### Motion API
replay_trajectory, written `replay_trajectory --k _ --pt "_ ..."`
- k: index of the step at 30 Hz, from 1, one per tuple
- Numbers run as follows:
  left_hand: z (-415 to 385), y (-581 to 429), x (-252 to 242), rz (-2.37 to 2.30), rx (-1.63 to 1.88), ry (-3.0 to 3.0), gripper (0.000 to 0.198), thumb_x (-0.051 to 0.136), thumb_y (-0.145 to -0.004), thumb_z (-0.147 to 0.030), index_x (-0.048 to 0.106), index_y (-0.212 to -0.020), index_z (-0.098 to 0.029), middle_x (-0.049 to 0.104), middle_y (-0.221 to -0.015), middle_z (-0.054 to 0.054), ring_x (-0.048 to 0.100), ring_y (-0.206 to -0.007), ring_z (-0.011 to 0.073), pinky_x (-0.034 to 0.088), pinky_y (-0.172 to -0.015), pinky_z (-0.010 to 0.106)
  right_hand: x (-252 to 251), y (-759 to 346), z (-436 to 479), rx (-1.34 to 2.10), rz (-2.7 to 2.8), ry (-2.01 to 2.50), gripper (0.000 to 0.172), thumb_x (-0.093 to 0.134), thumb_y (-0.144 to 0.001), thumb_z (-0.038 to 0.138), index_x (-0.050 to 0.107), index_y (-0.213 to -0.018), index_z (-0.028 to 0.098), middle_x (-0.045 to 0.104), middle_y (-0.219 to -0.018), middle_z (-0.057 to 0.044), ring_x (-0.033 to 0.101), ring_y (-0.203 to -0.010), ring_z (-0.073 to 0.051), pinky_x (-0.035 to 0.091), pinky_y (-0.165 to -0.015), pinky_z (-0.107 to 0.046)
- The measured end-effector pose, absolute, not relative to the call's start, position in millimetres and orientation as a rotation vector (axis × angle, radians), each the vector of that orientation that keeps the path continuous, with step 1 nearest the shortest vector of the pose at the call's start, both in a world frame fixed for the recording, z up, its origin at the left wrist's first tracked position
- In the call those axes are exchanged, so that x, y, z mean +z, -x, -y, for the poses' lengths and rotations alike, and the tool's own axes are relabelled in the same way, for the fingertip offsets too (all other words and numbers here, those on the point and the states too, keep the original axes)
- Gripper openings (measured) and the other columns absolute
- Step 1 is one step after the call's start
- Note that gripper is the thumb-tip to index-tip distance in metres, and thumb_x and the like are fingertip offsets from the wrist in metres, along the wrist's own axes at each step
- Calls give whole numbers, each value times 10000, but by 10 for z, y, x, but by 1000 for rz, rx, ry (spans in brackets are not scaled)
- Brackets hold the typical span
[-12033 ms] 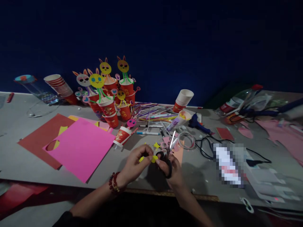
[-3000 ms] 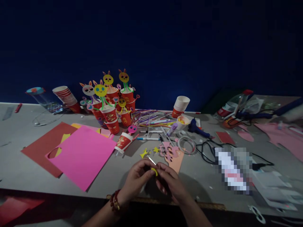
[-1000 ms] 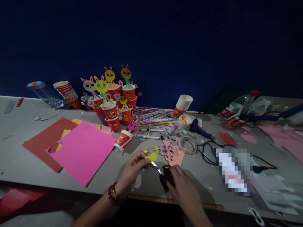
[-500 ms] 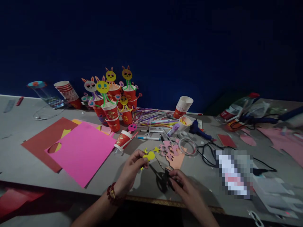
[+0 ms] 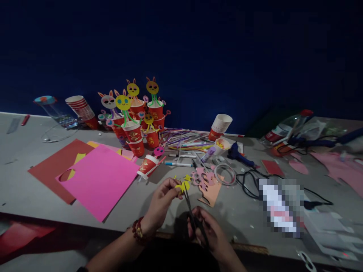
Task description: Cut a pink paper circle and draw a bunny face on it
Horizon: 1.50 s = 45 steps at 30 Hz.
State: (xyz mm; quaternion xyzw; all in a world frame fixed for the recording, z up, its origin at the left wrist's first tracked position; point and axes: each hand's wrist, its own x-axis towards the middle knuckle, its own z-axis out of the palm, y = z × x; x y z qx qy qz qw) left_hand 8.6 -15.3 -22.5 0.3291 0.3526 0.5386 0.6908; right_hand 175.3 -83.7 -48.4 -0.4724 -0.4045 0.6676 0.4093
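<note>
Between the thumb and fingers of my left hand (image 5: 165, 196) is a small yellow paper cutout (image 5: 185, 186) with rounded lobes. My right hand (image 5: 207, 230) grips dark scissors (image 5: 190, 207) by the handles. Their blades point up and away from me, and the tips reach the cutout's edge; whether they have bitten into it I cannot tell. Yellow scraps (image 5: 187, 177) lie just beyond the cutout. A peach paper piece (image 5: 211, 193) and a pink sheet with cut-out holes (image 5: 202, 177) lie right of my left hand.
Red paper cups with paper rabbit faces (image 5: 132, 132) stand at the back left. Pink paper (image 5: 99, 181) covers red paper (image 5: 51, 170) on the left. Straws (image 5: 184, 141), a tape roll (image 5: 225, 174), a glue gun (image 5: 238, 154) with black cable and a plastic bottle (image 5: 285, 130) spread rightward.
My right hand has turned the scissors upright, and the blades have moved up to the yellow cutout. My left hand has shifted slightly right with the cutout still pinched.
</note>
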Motion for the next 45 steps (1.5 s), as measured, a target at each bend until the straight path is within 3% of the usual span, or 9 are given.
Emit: replay_trajectory --k 4,14,31,45 --pt "207 -108 -256 -781 1168 -765 175 733 -795 -257 588 -755 -166 590 -771 -7 555 -700 122 438 -711 250 -377 -1774 778 1720 1121 1153 540 766 -668 671 525 -842 220 604 -677 8 519 -599 -132 442 -605 -260" --pt "215 -156 -280 -774 1154 -811 170 711 -824 -262 579 -774 -168 597 -766 -6 555 -719 129 432 -729 256 -444 -1781 748 1720 1126 1216 618 712 -623 776 494 -811 229 562 -610 27 434 -517 -113 315 -470 -225" --pt "198 -148 -263 -797 1141 -838 186 713 -819 -278 575 -756 -170 581 -759 -9 541 -712 126 422 -715 251 -341 -1797 679 1685 1215 1239 595 690 -652 771 503 -808 228 542 -652 30 497 -584 -136 430 -591 -256" --pt "198 -136 -273 -826 1127 -877 168 683 -840 -269 577 -752 -173 593 -744 -4 541 -729 137 416 -739 255 -475 -1791 707 1648 1136 1257 571 725 -651 737 502 -779 226 492 -644 33 488 -560 -132 420 -540 -256"
